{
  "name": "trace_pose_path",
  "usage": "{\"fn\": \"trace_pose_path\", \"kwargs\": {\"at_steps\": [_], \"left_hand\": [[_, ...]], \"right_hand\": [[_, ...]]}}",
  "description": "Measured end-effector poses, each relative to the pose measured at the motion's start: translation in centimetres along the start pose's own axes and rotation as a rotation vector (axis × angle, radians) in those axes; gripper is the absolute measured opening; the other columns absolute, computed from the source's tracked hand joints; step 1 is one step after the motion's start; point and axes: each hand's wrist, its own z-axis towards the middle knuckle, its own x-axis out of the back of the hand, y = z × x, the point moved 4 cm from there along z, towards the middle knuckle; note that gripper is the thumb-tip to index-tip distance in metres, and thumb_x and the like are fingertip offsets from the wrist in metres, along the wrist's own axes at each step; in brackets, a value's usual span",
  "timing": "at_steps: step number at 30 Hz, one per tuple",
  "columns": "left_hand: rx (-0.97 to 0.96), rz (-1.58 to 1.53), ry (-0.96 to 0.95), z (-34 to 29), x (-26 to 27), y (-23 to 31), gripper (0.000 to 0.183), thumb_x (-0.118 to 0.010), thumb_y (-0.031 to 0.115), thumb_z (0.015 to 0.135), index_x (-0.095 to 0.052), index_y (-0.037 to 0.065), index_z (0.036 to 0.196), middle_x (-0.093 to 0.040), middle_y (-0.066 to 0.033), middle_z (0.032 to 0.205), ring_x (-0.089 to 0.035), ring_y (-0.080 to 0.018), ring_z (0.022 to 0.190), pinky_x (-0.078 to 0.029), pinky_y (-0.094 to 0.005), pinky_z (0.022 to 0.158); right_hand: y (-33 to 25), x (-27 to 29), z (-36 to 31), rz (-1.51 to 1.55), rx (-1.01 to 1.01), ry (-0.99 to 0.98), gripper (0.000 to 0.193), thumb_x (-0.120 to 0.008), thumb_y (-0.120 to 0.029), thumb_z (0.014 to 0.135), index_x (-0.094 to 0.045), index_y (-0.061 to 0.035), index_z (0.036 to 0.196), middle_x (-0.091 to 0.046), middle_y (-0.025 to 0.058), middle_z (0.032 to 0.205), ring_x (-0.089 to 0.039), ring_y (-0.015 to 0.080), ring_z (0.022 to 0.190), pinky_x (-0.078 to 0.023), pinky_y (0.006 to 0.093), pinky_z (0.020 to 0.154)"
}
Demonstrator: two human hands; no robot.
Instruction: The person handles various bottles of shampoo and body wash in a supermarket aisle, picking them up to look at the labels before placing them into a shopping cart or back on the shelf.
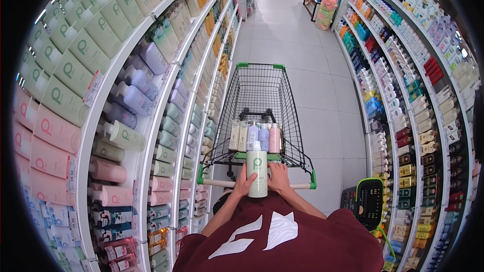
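A pale green pump bottle [257, 175] with a white pump top stands upright before me, over the handle end of a shopping cart [296, 136]. My left hand [244, 180] is closed on its left side, thumb across the front. Against the bottle's right edge is my right hand [279, 177], its fingers curled and partly hidden behind the bottle. Just beyond, several bottles stand together in the cart, among them a lavender bottle [263, 135] and a pink bottle [274, 138]. The cart's beige handle [300, 186] passes close to both hands.
Shelves of pump bottles [132, 90] line the aisle's left side, close to the cart. Shelves of tubes and bottles [403, 116] run along the right. A black basket with a green rim [370, 204] is at my right. Grey floor tiles [315, 90] stretch ahead toward a display stand [327, 7].
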Motion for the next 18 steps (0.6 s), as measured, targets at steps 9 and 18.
{"fn": "trace_pose_path", "kwargs": {"at_steps": [9,18], "left_hand": [[0.062,0.027,0.014,0.4,-0.1,0.3,0.079,-0.060,0.045,0.092,-0.031,-0.004,0.147,-0.053,-0.0217,0.134,-0.052,-0.0301,0.124,-0.037,-0.0378,0.108],[0.049,0.023,0.021,0.5,0.1,0.2,0.077,-0.059,0.043,0.093,-0.031,-0.004,0.147,-0.051,-0.0217,0.135,-0.051,-0.0288,0.125,-0.036,-0.0374,0.108]], "right_hand": [[0.4,-0.4,0.0,-0.018,0.016,0.038,0.041,-0.066,-0.014,0.077,-0.057,-0.0058,0.116,-0.062,0.0133,0.111,-0.055,0.0312,0.113,-0.036,0.0475,0.101],[0.9,-1.2,0.4,-0.025,0.093,-0.010,0.050,-0.063,-0.008,0.074,-0.055,-0.0028,0.124,-0.062,0.0172,0.117,-0.054,0.0342,0.115,-0.037,0.0456,0.105]]}}
